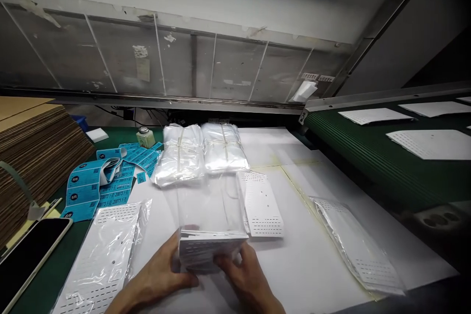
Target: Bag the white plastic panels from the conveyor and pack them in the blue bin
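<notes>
Between my two hands is a stack of white slotted cards (211, 250), its near end tilted up towards me. A clear plastic bag (209, 203) spreads from the stack away from me; how far it covers the cards I cannot tell. My left hand (164, 270) grips the left side, thumb in front. On the right edge, the thumb and fingers of my right hand (245, 272) close round the stack. Just right of the bag lie loose slotted cards (265, 206). Bagged card packs rest at left (106, 250) and right (358, 245).
Two tied bundles of clear bags (182, 152) (225, 149) lie behind. Blue label strips (83, 191), a small bottle (145, 137), a phone (33, 260) and stacked cardboard (37, 147) are on the left. A green conveyor (353, 157) carries white cards on the right.
</notes>
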Available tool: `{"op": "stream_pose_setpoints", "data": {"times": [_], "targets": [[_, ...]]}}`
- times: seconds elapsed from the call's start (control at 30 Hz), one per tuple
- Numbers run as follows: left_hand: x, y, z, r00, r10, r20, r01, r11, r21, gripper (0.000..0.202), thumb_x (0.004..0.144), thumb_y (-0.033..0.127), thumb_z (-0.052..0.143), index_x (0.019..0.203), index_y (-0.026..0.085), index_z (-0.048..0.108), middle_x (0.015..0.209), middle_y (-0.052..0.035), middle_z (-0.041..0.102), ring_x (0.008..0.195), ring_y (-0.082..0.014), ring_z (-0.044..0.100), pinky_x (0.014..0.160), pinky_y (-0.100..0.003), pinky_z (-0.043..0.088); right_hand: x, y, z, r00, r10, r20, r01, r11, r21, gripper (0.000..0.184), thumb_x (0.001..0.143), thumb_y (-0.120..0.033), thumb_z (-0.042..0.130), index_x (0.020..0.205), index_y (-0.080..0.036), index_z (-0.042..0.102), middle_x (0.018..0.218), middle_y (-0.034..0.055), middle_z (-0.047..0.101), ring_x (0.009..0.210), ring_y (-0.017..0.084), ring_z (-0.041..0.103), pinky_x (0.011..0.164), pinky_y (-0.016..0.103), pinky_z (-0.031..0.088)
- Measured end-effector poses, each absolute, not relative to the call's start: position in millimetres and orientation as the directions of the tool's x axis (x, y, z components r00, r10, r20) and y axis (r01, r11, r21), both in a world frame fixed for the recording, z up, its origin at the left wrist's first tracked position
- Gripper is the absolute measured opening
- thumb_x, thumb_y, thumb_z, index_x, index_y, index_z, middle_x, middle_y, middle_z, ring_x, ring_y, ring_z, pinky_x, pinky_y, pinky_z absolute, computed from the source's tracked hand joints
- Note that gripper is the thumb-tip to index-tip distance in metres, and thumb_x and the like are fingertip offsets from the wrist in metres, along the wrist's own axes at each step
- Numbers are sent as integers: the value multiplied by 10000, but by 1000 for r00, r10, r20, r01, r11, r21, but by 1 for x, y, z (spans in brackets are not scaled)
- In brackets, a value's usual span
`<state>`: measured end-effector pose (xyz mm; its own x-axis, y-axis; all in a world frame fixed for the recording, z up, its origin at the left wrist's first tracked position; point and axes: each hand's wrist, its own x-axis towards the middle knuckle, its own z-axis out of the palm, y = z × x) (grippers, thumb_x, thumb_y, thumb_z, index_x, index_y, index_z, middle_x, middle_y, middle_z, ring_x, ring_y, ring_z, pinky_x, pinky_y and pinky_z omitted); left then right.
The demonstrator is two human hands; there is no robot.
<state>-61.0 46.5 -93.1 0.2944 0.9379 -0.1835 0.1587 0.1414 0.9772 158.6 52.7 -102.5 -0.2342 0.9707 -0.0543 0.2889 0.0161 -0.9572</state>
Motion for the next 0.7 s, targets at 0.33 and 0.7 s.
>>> {"op": "stream_pose_setpoints", "data": {"times": [0.33,0.7], "targets": [[-36,56,-60,180,983,-36,102,17,995,406,671,304,728,1050,189,638,1014,-78,682,913,-278,631,787,-357,519,176,45,-67,-183,977,106,148,134,-980,608,754,-305,692,1291,-249,412,1279,79,515,1195,275,466,996,408,396],[-43,32,-95,84,995,57,218,-74,973,315,651,307,746,942,208,679,1013,-90,690,960,-295,620,868,-372,487,168,31,-122,-139,943,301,357,332,-873,467,806,-211,620,1221,-282,419,1113,56,588,1052,246,555,889,373,459]]}}
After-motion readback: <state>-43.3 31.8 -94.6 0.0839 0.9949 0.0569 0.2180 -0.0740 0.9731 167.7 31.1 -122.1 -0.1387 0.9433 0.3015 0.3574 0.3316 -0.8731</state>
